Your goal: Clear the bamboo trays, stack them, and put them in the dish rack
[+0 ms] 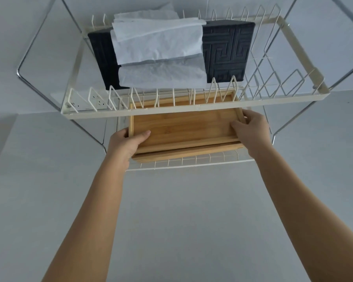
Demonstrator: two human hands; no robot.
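Observation:
Two stacked bamboo trays (183, 129) lie on the lower shelf (192, 162) of a cream wire dish rack (192, 109). Their far half is under the rack's upper tier and shows through the wires. My left hand (126, 142) grips the stack's near left corner, thumb lying inside the top tray. My right hand (251, 129) holds the right end, fingers curled over the rim. The top tray sits slightly back from the one beneath it.
On the rack's upper tier rests a black patterned tissue box (226, 51) with white tissues (157, 45) spread over it. Chrome legs (39, 37) of the rack flank both sides. A white power strip (94, 99) lies behind the rack at the left. The rack stands on a grey table (171, 210).

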